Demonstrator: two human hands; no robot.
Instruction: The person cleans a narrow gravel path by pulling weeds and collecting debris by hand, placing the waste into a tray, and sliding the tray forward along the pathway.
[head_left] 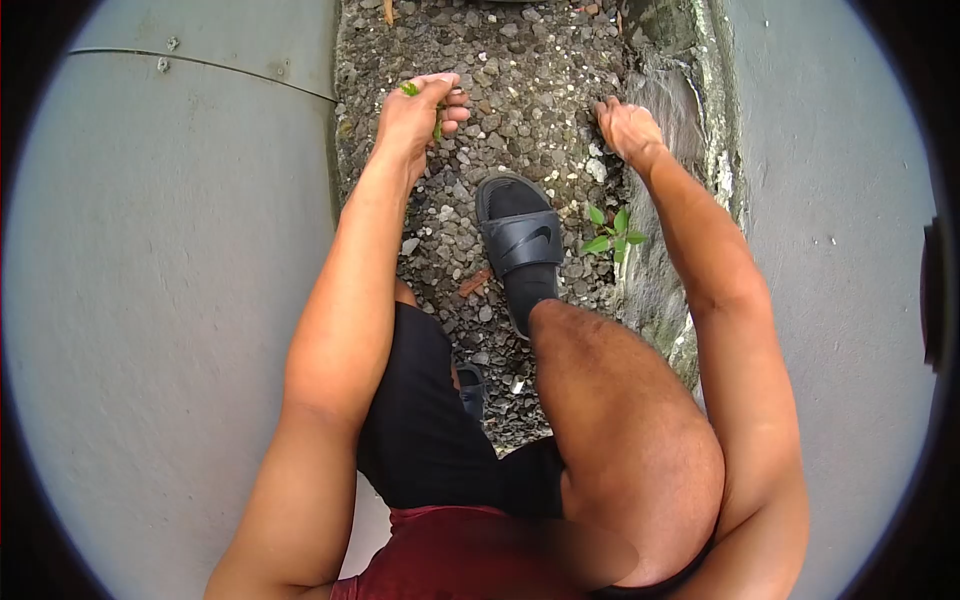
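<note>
My left hand is closed around some green weeds, held over the gravel on the left. A leaf shows above the fist and a bit of green stem below the fingers. On the other side, my right hand reaches down to where the gravel meets the rough concrete edge. Its fingers are curled and pinched low, and whatever is between them cannot be made out. A small leafy plant grows from the gravel below my right hand, apart from it.
A strip of gravel runs between a grey panel on the left and a grey wall surface on the right. My sandalled foot stands mid-strip. A brown fragment lies beside it. Worn concrete borders the right.
</note>
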